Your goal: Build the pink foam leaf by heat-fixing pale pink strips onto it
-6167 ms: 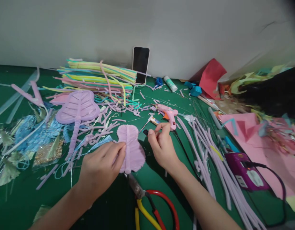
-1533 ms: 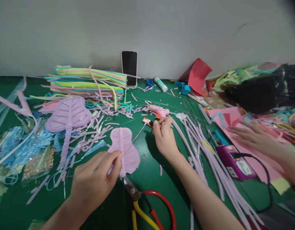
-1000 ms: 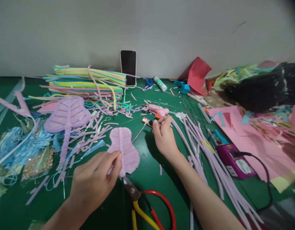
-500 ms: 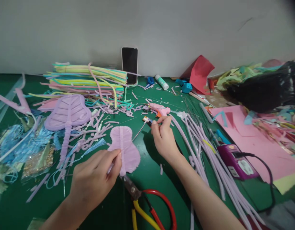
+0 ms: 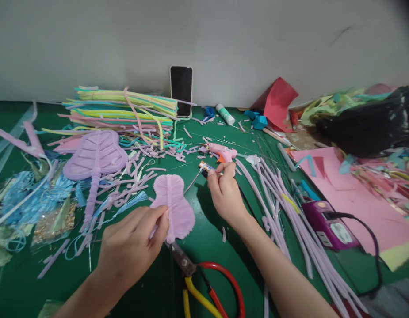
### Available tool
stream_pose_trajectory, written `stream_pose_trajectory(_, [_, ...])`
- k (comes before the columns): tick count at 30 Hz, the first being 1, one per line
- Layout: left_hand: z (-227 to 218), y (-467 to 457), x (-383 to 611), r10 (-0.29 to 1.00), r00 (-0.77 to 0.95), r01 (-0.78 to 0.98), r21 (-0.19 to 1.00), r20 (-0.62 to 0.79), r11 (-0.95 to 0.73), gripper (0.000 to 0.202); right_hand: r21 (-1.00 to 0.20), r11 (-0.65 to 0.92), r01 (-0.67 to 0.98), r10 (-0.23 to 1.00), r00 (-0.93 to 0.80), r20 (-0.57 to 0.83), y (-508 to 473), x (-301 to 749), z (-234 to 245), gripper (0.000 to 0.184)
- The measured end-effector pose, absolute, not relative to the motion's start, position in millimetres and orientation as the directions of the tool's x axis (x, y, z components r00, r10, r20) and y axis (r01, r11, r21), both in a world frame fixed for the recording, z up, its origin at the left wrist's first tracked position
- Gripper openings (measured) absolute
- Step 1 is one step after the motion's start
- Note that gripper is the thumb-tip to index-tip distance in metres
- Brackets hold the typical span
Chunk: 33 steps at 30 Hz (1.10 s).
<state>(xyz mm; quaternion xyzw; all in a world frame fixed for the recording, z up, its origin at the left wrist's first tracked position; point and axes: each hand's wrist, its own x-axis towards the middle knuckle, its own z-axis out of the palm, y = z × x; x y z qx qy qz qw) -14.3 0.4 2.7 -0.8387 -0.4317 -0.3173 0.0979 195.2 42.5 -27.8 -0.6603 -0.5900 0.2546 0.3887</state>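
My left hand (image 5: 134,245) pinches the lower left side of a lilac pipe-cleaner piece (image 5: 162,190), flat and ridged, narrow-waisted with a raised strip down its middle. To its right, my right hand (image 5: 226,192) is closed in a pinch; whatever lies between thumb and finger is too small to make out. A thin lilac strand (image 5: 193,180) runs from near the piece's right edge toward those fingertips. Just beyond them is a small printed item (image 5: 207,168), partly hidden. Below the piece lie large scissors (image 5: 185,264) with red and yellow handles, their blade tips hidden.
A finished-looking lilac fan shape (image 5: 94,157) with a wrapped handle lies left, among cut scraps and blue tassels (image 5: 28,198). Behind are bundled pipe cleaners (image 5: 124,108) and a phone (image 5: 181,90). A pink glue gun (image 5: 222,151), lilac stems (image 5: 290,207) and a purple box (image 5: 328,225) occupy the right.
My right hand has shifted very slightly, and more of the small printed item shows beside its fingertips. My left hand keeps its pinch on the lilac piece. The view has moved a little.
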Motion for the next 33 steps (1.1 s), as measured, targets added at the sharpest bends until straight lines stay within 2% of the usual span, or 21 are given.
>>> stream_pose_trajectory(20, [1.2, 3.3, -14.1, 0.662, 0.417, 0.781, 0.127, 0.623, -0.611, 0.003, -0.781, 0.048, 0.623, 0.987, 0.090, 0.133, 36.6, 184.1, -23.9, 0.013])
stream_pose_trajectory(33, [-1.4, 1.3, -14.3, 0.672, 0.424, 0.786, 0.122, 0.608, -0.606, 0.005, -0.780, 0.046, 0.624, 0.977, 0.137, 0.166, 37.6, 186.5, -24.8, 0.014])
